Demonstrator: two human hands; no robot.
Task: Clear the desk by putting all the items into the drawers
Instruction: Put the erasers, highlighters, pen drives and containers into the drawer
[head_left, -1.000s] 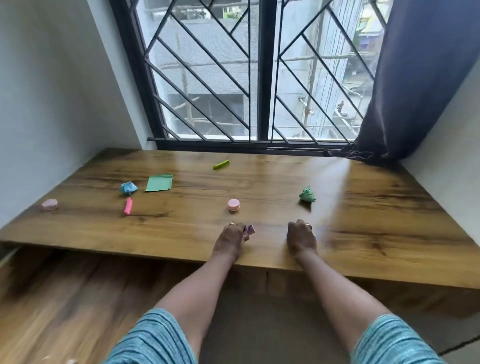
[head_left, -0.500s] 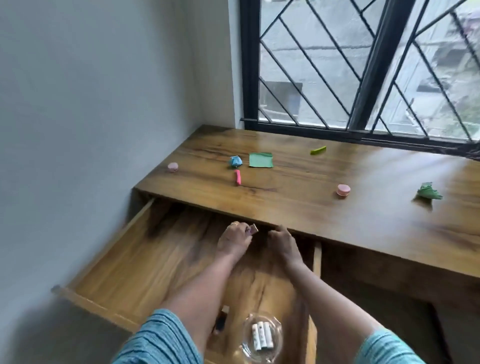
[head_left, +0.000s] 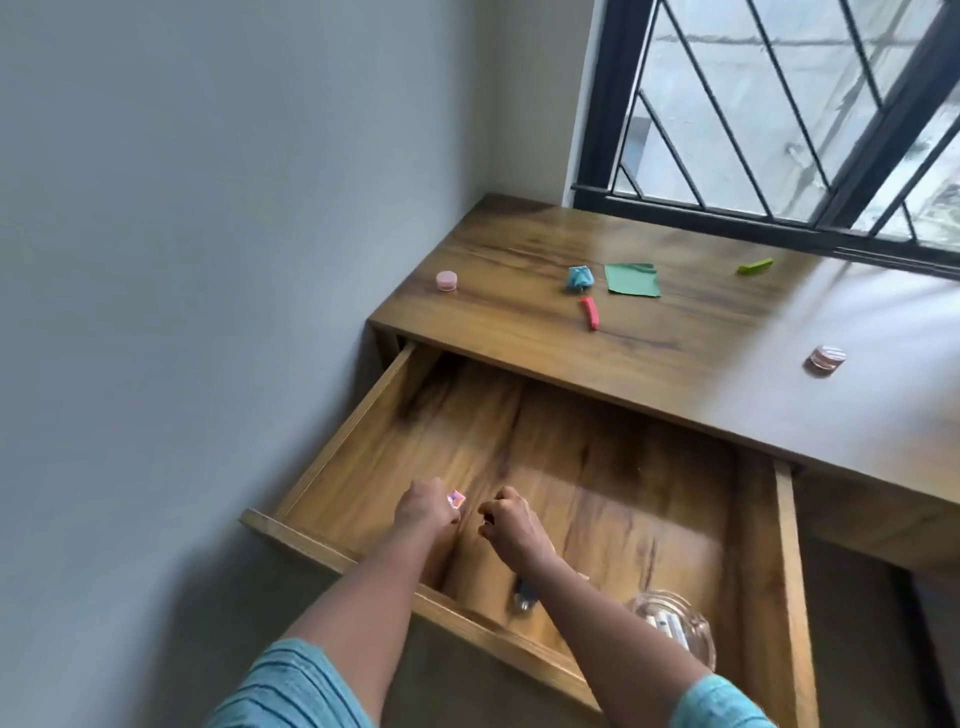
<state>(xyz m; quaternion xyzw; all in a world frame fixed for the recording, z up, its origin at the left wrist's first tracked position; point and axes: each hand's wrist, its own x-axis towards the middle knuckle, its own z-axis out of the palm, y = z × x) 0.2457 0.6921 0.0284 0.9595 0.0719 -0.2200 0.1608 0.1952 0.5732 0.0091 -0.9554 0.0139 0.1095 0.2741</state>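
Two-handed, hovering over open drawer (head_left: 332, 434) at lower centre: pinching tiny pink piece (head_left: 456, 499) in left hand (head_left: 423, 506), clenching right hand (head_left: 511, 527) on nothing just beside it, below desk (head_left: 675, 338) edge.

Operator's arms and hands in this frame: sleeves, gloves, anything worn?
Two bare hands, left hand and right hand, no gloves, no watch visible. Forearms are bare to about the elbow. Both the left sleeve and right sleeve are short, teal-blue with fine darker stripes.
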